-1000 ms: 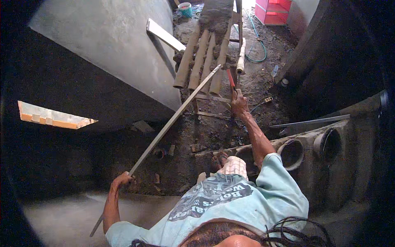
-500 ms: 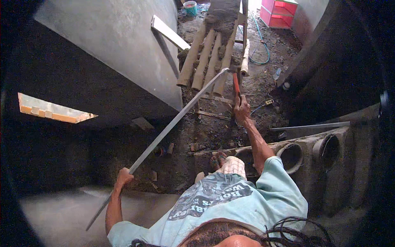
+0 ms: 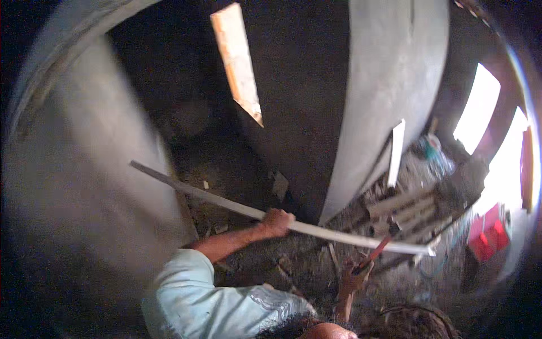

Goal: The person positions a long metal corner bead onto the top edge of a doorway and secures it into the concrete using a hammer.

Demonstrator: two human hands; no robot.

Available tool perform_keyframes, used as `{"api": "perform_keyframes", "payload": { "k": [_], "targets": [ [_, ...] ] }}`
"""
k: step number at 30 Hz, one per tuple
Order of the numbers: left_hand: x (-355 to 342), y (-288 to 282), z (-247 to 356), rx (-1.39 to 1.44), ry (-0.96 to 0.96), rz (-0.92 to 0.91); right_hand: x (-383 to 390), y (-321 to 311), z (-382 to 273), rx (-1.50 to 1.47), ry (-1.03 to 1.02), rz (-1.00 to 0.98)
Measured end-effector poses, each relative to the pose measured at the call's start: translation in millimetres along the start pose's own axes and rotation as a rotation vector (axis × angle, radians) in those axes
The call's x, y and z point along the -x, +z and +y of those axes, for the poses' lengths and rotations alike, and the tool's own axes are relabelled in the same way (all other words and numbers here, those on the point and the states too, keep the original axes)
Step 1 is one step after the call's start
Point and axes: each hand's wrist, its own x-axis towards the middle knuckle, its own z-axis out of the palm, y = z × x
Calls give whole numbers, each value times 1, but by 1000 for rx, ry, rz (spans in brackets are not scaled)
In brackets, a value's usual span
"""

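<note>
A long, straight, light-grey bar slants across the view, from the pale surface on the left down to the lower right. My left hand is closed around it near its middle. In my right hand is a hammer with a red shaft and dark grip, its head pointing up and away. The hammer's shaft crosses the bar near the bar's right end; whether the two touch I cannot tell. Motion blur softens the fingers of my right hand.
Several grey-brown pipes lie on the littered ground beyond the hammer. A white board leans on the grey wall. At the right stands a red box-shaped shelf. A pale wall is close on my left.
The view has swung left. My left hand now grips the bar nearer its middle, and the bar lies flatter across the view. The hammer stays in my right hand.
</note>
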Motion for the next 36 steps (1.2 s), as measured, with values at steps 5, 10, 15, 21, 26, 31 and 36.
{"api": "perform_keyframes", "payload": {
  "k": [5, 10, 15, 21, 26, 31, 36],
  "targets": [
    [-5, 13, 68, 76, 66, 97, -13, 7, -36, 104, -217, -64],
    [-8, -3, 90, 193, 197, 319, -35, 13, -64, 9, -279, -43],
    [8, -63, 99, -8, 339, 329, -70, 6, -102, -25, -337, 20],
    [83, -142, 39, -35, 257, 550, -114, -19, -148, -79, -414, 112],
    [131, -198, -9, -257, 273, 970, -153, -34, -186, -160, -494, 154],
    [168, -260, -24, -425, 266, 1181, -193, -31, -220, -249, -586, 140],
    [173, -329, -16, -745, 310, 1377, -244, -10, -259, -363, -690, 98]
  ]
}}
